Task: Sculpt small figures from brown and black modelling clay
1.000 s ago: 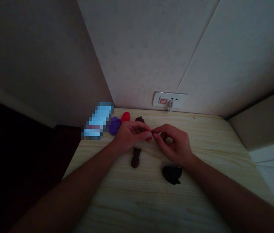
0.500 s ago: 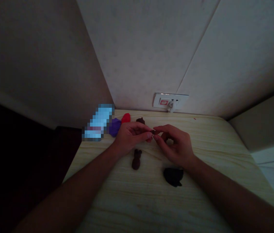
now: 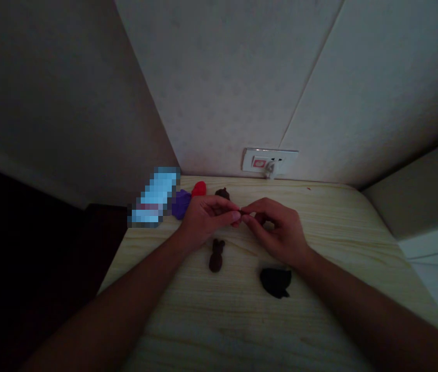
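Observation:
My left hand point(image 3: 207, 216) and my right hand point(image 3: 276, 225) meet over the middle of the table, fingertips pinched together. Between them is a small piece of brown modelling clay point(image 3: 243, 212), mostly covered by the fingertips. Just below my left hand lies a brown clay figure point(image 3: 216, 257) with a rounded body, a head and two ear-like knobs. A lump of black clay point(image 3: 275, 282) rests under my right wrist. Behind my left hand sits a brown clay lump point(image 3: 223, 193), partly hidden.
Purple clay point(image 3: 181, 204) and red clay point(image 3: 199, 189) lie behind my left hand. A blurred-out, phone-like bright object point(image 3: 155, 196) is at the table's left corner. A wall socket point(image 3: 270, 161) with a white plug is above the back edge of the wooden table point(image 3: 219, 320).
My fingertips have closed more tightly over the small brown piece, so less of it shows. The whole view has shifted slightly; the things on the table keep their places.

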Demonstrator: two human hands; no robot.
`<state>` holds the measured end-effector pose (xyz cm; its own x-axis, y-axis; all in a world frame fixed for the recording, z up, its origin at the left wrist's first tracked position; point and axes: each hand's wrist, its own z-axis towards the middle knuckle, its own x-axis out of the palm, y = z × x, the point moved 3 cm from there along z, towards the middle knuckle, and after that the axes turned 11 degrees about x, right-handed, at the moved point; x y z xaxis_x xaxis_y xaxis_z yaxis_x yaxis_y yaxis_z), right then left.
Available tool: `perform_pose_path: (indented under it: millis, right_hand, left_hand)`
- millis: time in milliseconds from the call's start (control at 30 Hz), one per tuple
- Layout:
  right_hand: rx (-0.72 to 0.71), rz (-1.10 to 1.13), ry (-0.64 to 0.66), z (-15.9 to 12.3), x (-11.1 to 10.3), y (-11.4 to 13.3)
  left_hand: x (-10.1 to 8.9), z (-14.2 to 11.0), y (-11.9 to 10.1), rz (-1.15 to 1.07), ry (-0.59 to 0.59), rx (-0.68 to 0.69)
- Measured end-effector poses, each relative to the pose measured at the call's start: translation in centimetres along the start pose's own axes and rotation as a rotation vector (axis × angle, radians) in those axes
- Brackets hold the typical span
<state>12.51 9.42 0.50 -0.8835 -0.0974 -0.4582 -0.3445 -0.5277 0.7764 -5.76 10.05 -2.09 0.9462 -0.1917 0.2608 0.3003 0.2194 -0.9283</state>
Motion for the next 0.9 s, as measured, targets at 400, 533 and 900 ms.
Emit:
perform_pose_path:
  millis: [400,533,900]
  right_hand:
    - [-0.012,0.034,0.007,0.26,0.11,-0.02]
    - [-0.006,0.040,0.032,0.22,0.12,-0.04]
    - [-0.066,0.016,0.030,0.18,0.05,0.35]
  left_hand:
    - [-0.02,-0.04,0.17,-0.098,0.009,-0.064]
    - [-0.05,-0.04,0.23,-0.100,-0.004,-0.079]
    - [-0.02,-0.03,0.24,-0.105,-0.020,-0.114]
